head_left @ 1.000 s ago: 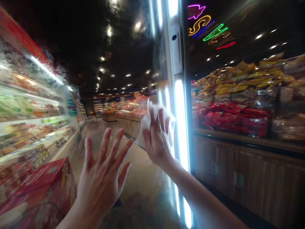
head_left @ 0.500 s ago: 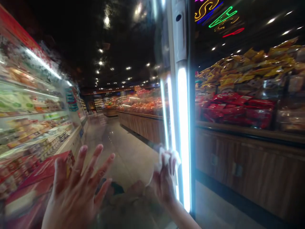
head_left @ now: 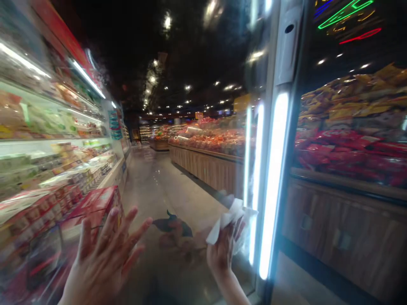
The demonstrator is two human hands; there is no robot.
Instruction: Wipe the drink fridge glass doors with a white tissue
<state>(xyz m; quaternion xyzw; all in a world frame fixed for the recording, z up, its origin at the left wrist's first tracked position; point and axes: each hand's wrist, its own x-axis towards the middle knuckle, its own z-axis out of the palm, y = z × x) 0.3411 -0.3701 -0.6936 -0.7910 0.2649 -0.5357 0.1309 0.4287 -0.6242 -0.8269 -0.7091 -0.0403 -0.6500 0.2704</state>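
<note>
My left hand is spread flat against a glass door at the lower left, holding nothing. My right hand presses a crumpled white cloth against the same glass, low down, close to the door's lit white frame. The glass mirrors a shop aisle and my own hands faintly.
Refrigerated shelves with packaged food and red boxes run along the left. Wooden display counters heaped with red goods line the aisle. To the right of the frame sit red and yellow snack packs over a wooden base.
My right hand with the cloth has dropped from mid-height on the glass to low beside the frame. My left hand has slid down and left. The view has swung left.
</note>
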